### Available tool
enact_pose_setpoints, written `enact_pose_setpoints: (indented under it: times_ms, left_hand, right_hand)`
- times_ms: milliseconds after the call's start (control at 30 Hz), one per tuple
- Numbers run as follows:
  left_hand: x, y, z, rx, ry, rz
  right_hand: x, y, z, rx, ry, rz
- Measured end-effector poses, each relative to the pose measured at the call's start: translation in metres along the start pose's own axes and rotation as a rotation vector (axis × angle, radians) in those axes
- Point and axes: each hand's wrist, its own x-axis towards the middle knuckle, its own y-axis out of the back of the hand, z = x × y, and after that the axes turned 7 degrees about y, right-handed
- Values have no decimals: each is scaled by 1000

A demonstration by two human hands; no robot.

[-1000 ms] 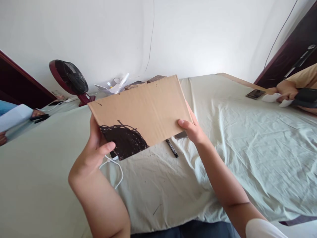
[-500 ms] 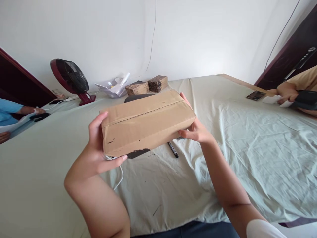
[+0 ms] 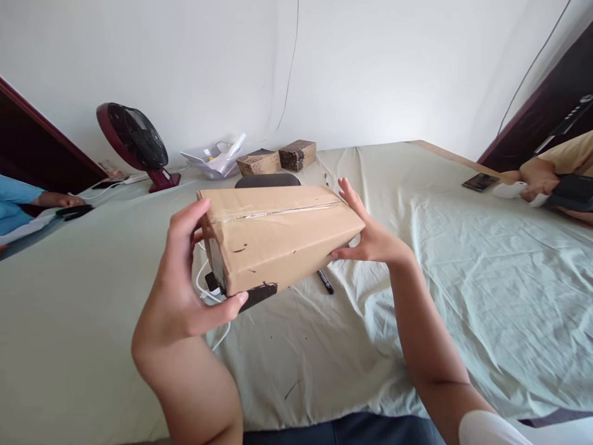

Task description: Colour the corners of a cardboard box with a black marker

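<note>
A brown cardboard box [image 3: 282, 232] is held up, tilted, above the cloth-covered table in the middle of the view. Black marks and a dark patch show on its near side, and a seam runs along its upper face. My left hand [image 3: 189, 272] grips its left end, thumb at the lower near corner and fingers at the upper edge. At the right end is my right hand [image 3: 368, 232], thumb under the lower edge and fingertips raised past the far corner. Beneath the box lie a black marker [image 3: 325, 282] and a white cable [image 3: 201, 281], both partly hidden.
Behind the box is a dark rounded object [image 3: 267, 180]. Two patterned boxes [image 3: 297, 156], a clear plastic tray [image 3: 215, 164] with papers and a red fan [image 3: 139, 145] stand near the wall. One person sits at each side; a phone [image 3: 480, 182] lies at right.
The box has turned so that its left end face shows more. Its left end has shifted right with my left hand, and my right fingers have spread and lifted at the far corner.
</note>
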Motion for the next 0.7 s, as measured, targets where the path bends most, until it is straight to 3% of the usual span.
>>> enact_pose_setpoints:
  times_ms: [133, 333, 433, 567, 700]
  left_hand:
    - [-1, -8, 13, 192, 44, -12]
    - [4, -30, 29, 256, 21, -104]
    - [4, -25, 20, 124, 129, -154]
    - [1, -9, 4, -11, 333, -185]
    - [1, -5, -1, -24, 319, -235]
  right_hand:
    - [-2, 3, -5, -21, 78, -88]
    - [12, -38, -1, 196, 137, -271]
    - [15, -45, 4, 272, 145, -218]
    - [13, -34, 6, 283, 117, -105]
    - [12, -33, 8, 328, 76, -137]
